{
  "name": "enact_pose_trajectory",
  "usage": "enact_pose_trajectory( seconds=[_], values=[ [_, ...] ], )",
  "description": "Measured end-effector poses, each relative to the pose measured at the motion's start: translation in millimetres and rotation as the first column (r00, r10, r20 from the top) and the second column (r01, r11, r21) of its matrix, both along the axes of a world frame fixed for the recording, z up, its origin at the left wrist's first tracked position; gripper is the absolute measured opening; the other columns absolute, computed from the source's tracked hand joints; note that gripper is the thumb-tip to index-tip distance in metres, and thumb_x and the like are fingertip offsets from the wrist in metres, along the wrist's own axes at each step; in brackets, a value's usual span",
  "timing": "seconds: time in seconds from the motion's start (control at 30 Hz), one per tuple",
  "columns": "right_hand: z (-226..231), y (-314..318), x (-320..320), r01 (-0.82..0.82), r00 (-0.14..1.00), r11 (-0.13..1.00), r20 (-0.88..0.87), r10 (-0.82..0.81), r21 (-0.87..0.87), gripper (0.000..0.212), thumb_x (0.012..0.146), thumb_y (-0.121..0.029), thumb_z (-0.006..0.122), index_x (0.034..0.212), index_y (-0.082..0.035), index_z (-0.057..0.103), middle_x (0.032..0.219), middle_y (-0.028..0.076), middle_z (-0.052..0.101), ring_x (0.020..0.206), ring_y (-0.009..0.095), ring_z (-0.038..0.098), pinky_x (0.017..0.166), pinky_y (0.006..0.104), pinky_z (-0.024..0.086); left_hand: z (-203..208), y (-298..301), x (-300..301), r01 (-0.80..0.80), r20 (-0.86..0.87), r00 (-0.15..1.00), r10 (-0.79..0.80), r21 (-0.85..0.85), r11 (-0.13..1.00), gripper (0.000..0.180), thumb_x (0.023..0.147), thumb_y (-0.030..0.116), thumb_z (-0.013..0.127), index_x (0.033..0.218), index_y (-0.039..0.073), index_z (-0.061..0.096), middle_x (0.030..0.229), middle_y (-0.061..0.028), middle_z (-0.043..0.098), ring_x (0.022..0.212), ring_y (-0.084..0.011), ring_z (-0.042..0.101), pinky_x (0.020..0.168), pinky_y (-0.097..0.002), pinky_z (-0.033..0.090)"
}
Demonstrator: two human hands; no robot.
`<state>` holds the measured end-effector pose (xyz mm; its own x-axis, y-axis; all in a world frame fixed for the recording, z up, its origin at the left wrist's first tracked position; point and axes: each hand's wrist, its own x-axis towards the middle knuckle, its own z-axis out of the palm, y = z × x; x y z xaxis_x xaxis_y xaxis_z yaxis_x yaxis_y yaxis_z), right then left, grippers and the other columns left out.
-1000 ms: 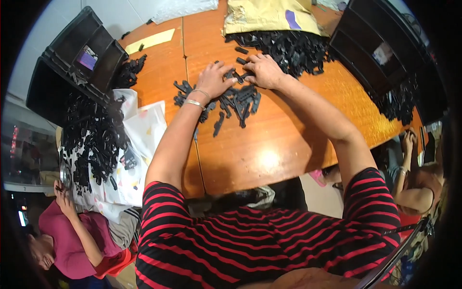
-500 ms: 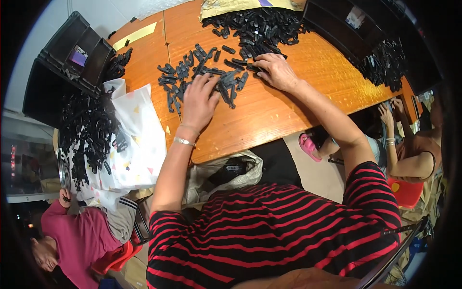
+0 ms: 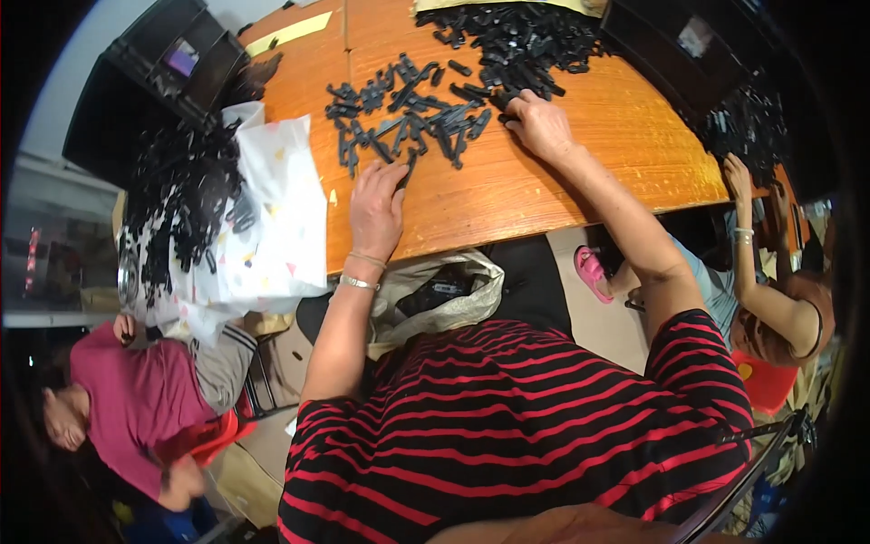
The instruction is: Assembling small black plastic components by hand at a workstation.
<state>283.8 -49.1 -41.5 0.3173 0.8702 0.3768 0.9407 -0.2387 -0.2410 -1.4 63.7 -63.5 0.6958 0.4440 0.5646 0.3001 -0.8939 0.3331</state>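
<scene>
Small, slim black plastic parts [image 3: 390, 118] lie in a loose scatter on the orange wooden table [image 3: 625, 154]. At the near edge of that scatter, my left hand [image 3: 377, 207] is closed on one black plastic part [image 3: 410, 168], pinched between thumb and fingers. My right hand [image 3: 542, 127] rests at the scatter's right side, fingers bent round a dark part at the fingertips, largely hidden by the hand. Just beyond it rises a denser heap of black parts [image 3: 535, 41].
An open whitish sack [image 3: 489, 290] hangs below the table's near edge, dark things inside. Black bins [image 3: 168, 68] stand far left, above a black heap [image 3: 186, 195] on white plastic sheeting [image 3: 285, 204]. Another bin [image 3: 675, 59] stands far right. Co-workers sit at left and right.
My left hand has drawn back from the scatter toward the near edge, with a black part now showing in its fingers. My right hand stays by the heap. The whole view has shifted slightly.
</scene>
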Motion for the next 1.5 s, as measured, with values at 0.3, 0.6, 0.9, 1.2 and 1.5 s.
enact_pose_trajectory(
  seconds=[0.3,0.6,0.9,1.2,1.5],
  values=[
    [8,2,-3,-0.113,0.972,0.993,-0.210,0.103,-0.034,0.022,0.077,-0.008,0.069,0.096,-0.003,0.060,0.080,0.012,0.060,0.076,0.027,0.062,0.068,0.0367,0.049,0,-3,5,-0.143,0.022,0.989,0.147,-0.115,0.983,0.029,0.072,0.008,0.073,0.099,0.003,0.063,0.089,-0.0125,0.060,0.087,-0.0317,0.054,0.078,-0.0398,0.045],
    [11,-25,-37,-0.164,0.970,0.974,-0.202,0.132,-0.154,0.020,0.077,-0.011,0.070,0.093,-0.002,0.062,0.075,0.014,0.064,0.072,0.029,0.064,0.065,0.0386,0.049,-1,-6,11,-0.169,0.008,0.985,0.170,-0.024,0.985,0.012,0.076,0.008,0.069,0.084,0.004,0.061,0.084,-0.0125,0.061,0.080,-0.0314,0.058,0.067,-0.0389,0.046],
    [41,-11,-116,-0.150,0.809,0.978,-0.551,0.206,0.145,0.024,0.078,-0.013,0.072,0.097,-0.001,0.064,0.079,0.009,0.066,0.064,0.014,0.059,0.060,0.0294,0.048,16,-31,-4,0.188,0.326,0.945,0.011,-0.571,0.799,0.017,0.077,-0.008,0.066,0.088,0.001,0.056,0.086,-0.0067,0.059,0.071,-0.0137,0.061,0.062,-0.0256,0.049],
    [25,-10,-150,-0.104,0.525,0.965,-0.811,0.259,0.241,0.019,0.083,-0.005,0.069,0.098,0.000,0.061,0.081,0.002,0.064,0.058,0.002,0.053,0.051,0.0190,0.042,26,-62,-1,0.653,0.666,0.642,0.380,-0.735,0.185,0.029,0.083,-0.006,0.064,0.110,-0.001,0.052,0.096,-0.0068,0.061,0.081,-0.0097,0.059,0.076,-0.0216,0.050],
    [37,-15,-155,-0.025,0.391,0.975,-0.895,0.213,0.222,0.019,0.085,-0.006,0.067,0.102,-0.001,0.060,0.079,0.001,0.064,0.057,0.001,0.052,0.050,0.0175,0.043,23,-63,-4,0.623,0.576,0.683,0.448,-0.781,0.054,0.035,0.087,0.001,0.062,0.121,-0.002,0.051,0.098,-0.0048,0.062,0.079,-0.0106,0.060,0.073,-0.0233,0.051]
  ],
)
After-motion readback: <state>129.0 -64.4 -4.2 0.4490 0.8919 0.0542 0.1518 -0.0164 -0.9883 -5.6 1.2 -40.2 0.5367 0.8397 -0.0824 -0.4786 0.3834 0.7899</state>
